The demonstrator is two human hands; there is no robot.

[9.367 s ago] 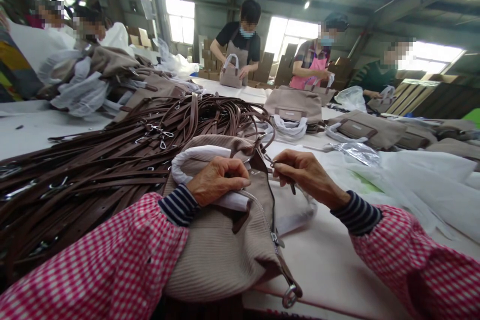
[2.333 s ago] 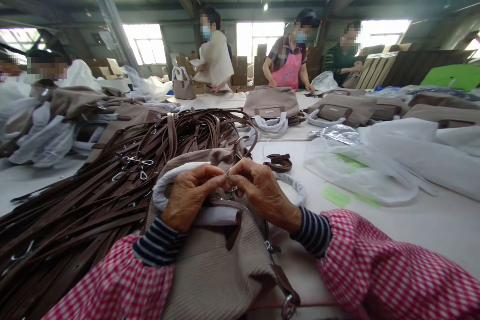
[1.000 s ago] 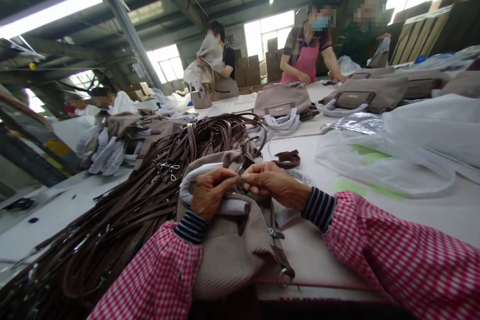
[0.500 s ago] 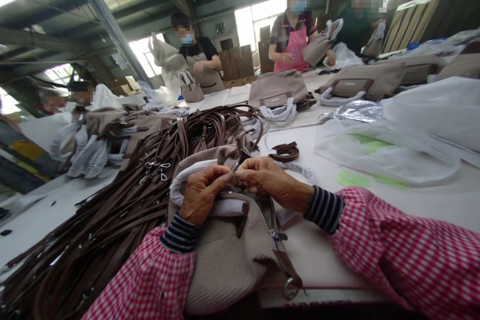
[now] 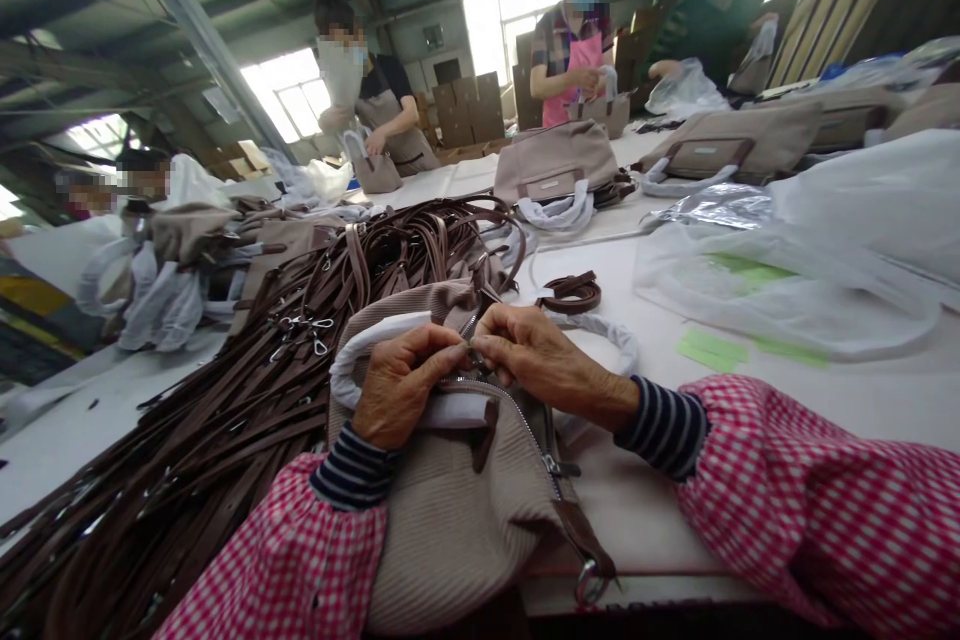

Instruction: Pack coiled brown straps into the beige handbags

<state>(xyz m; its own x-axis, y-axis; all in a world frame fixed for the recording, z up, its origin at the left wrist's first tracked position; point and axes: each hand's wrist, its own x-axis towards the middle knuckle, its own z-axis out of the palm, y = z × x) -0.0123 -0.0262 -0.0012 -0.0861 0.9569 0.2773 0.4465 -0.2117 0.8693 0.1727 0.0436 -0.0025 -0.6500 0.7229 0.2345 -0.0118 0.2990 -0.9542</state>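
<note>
Both hands are up close, pinching one small metal piece at the top of a tan ribbed bag. The left hand and the right hand are held tight with their fingertips almost touching, and the left hand also rests on the bag. The bag lies at the near edge of the white table, with a white-wrapped handle curving over it. A long zip runs down one side, and a metal ring hangs on a brown tab at its corner. You cannot see inside the bag. Beside it, to the left, is a big heap of brown straps with metal clips, so lots of straps are left in the heap. One small strap coil lies by itself on the table. Farther up the table lie more tan bags with white-wrapped handles, so some bags are out and ready to see. On the right lies a clear plastic bag with green paper slips near it, and nothing can be clearly seen inside it.
</note>
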